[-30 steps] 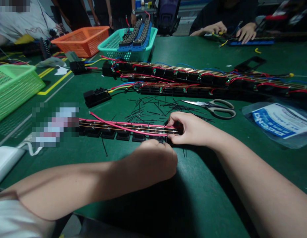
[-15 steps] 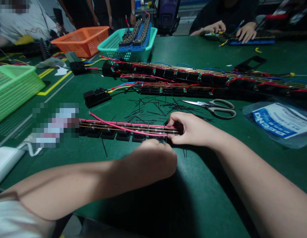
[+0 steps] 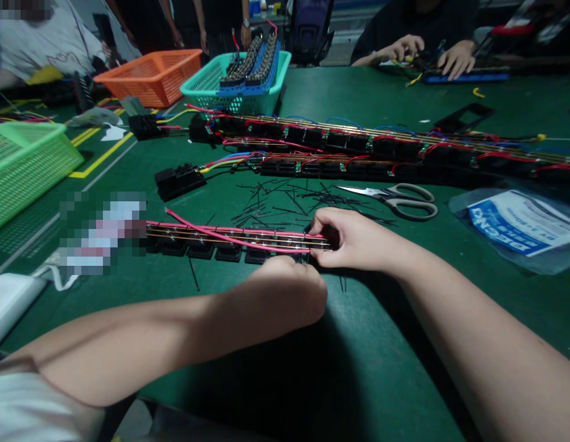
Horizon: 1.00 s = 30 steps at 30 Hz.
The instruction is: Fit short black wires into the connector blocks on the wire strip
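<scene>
A black segmented strip [image 3: 229,242] with thin metal rods and red wires lies on the green table. My right hand [image 3: 337,239] grips its right end between thumb and fingers. Just below that end, my left hand [image 3: 296,288] is closed against the strip's near edge; what it pinches is hidden under the fingers. Loose black cable ties [image 3: 270,205] are scattered beyond the strip, with a few more on its near side. Scissors [image 3: 392,199] with grey handles lie beyond my right hand.
Wired black strips [image 3: 377,144] stretch across the table behind. Baskets in green [image 3: 31,162], orange [image 3: 153,77] and teal [image 3: 197,89] stand at left and back. A plastic bag [image 3: 524,227] lies right. Another person's hands [image 3: 450,58] work at the back right.
My left hand has shifted very slightly up and left. My right hand keeps its grip on the strip, and the other person's hands have moved a little.
</scene>
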Motion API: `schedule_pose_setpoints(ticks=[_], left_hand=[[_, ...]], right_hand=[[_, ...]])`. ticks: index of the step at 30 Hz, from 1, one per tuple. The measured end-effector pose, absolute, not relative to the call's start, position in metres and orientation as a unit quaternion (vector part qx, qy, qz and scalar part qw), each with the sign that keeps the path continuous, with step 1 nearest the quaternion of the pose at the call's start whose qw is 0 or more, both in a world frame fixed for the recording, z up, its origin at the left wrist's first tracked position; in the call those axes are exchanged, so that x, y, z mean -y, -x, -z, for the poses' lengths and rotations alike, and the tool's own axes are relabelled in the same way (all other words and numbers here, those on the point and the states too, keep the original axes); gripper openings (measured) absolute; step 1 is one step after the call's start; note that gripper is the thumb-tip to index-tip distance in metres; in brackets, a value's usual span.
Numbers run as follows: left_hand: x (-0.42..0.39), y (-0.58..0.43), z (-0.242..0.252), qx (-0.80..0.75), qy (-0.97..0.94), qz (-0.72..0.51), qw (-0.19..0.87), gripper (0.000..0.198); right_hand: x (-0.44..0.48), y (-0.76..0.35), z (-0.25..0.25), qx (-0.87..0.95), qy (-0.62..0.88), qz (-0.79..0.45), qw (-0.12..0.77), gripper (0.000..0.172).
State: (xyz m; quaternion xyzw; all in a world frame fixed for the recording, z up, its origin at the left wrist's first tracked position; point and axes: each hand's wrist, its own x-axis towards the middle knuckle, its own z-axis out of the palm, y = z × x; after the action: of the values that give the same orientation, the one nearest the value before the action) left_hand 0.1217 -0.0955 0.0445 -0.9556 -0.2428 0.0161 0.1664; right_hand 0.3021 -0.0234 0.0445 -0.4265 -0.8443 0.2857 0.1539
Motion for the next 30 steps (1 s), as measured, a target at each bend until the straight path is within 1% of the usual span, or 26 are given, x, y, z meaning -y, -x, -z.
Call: schedule_pose_setpoints(ticks=[7,12,16,24,30], left_hand=[[0.097,-0.123,-0.050,0.243,0.956,-0.020,0.163,0.023],[0.105,-0.123,-0.058,0.270,0.950,0.033,0.152,0.021],[0.104,-0.122,-0.056,0.262,0.950,0.062,0.158,0.020],[0.095,-0.120,-0.045,0.261,0.953,0.005,0.154,0.023],[0.099,-0.120,-0.049,0.241,0.958,0.010,0.157,0.021]], right_hand=[[0.024,-0.302,-0.045,0.844,0.428,-0.285,0.154,0.018],[0.023,-0.302,-0.045,0.847,0.426,-0.283,0.147,0.018],[0.023,-0.302,-0.045,0.847,0.423,-0.287,0.147,0.018],[0.023,-0.303,-0.043,0.846,0.423,-0.285,0.154,0.019],[0.022,-0.302,-0.043,0.846,0.424,-0.287,0.150,0.019]])
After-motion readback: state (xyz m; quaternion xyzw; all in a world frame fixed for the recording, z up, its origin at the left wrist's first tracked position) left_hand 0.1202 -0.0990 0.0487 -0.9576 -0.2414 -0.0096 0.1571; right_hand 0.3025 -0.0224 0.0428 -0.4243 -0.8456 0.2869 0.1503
